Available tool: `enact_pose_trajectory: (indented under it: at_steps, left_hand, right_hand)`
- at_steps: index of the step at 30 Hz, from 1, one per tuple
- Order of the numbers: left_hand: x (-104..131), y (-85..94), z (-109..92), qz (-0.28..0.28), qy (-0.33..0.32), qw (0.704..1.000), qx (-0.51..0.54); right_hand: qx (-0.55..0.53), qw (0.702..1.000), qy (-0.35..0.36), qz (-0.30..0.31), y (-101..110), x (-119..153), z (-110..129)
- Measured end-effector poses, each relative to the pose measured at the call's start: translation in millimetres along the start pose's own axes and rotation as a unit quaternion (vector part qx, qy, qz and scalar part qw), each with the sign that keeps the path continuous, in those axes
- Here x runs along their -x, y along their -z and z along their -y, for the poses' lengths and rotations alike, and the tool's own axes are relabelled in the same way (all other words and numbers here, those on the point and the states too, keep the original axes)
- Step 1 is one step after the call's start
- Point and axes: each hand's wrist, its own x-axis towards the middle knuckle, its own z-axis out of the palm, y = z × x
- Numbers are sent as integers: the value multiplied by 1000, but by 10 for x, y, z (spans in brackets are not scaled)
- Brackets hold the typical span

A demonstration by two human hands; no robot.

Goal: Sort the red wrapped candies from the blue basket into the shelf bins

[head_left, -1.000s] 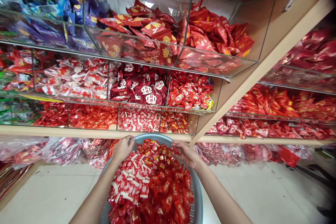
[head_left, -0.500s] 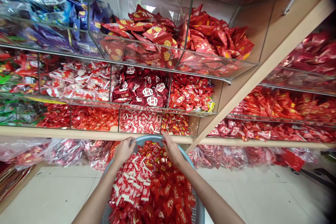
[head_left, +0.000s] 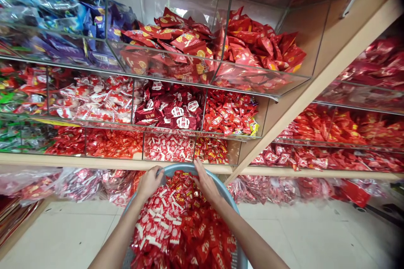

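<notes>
A grey-blue plastic basket (head_left: 232, 201) full of wrapped candies is in front of me, its far rim at the lowest shelf's edge. My left hand (head_left: 150, 184) is closed on the rim at the far left. My right hand (head_left: 206, 185) lies over the far right inside of the basket, fingers stretched towards the rim and thumb apart. Red-and-white wrapped candies (head_left: 158, 218) fill the left side; red packets (head_left: 205, 235) lie on the right. Small red-and-gold candies (head_left: 186, 187) sit between my hands at the far end. What supports the basket is hidden.
Clear-walled bins on tiered shelves hold orange-printed red packets (head_left: 186, 42), dark red packets (head_left: 176, 109) and blue packets (head_left: 59, 8). A slanting wooden divider (head_left: 293, 101) stands right. Bagged candies (head_left: 78, 183) lie under the wooden shelf edge (head_left: 78, 160), above a tiled floor (head_left: 72, 227).
My right thumb has moved away from the rim and down over the candies, and that hand's fingers are more spread. My left hand stays on the rim. The view has barely shifted.
</notes>
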Motion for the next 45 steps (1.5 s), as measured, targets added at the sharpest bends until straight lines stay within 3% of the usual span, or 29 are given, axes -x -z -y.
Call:
enact_pose_trajectory:
  at_steps: [6,9,11,14,18,21,29,45]
  left_hand:
    - [-16,-17,23,2,0,1000,0]
    - [-19,-22,31,4,-1,1000,3]
    - [-18,-22,32,4,-3,1000,2]
    - [-15,-16,25,2,-6,1000,1]
    - [-6,-1,8,-4,-4,1000,-1]
    - [-1,9,-2,-2,-2,1000,-1]
    - [1,18,-15,-1,-5,1000,-14]
    - [3,20,-17,2,-3,1000,2]
  right_hand:
    - [-3,996,-4,-88,282,-124,-93]
    - [46,990,-84,-103,524,-337,-239]
    - [108,975,-188,-56,631,-509,-348]
    - [160,929,-331,52,653,-752,-486]
    - [163,880,-418,154,518,-958,-585]
    - [177,869,-429,171,424,-1010,-608]
    - [173,873,-426,163,376,-1017,-617]
    - [137,908,-383,99,445,-888,-595]
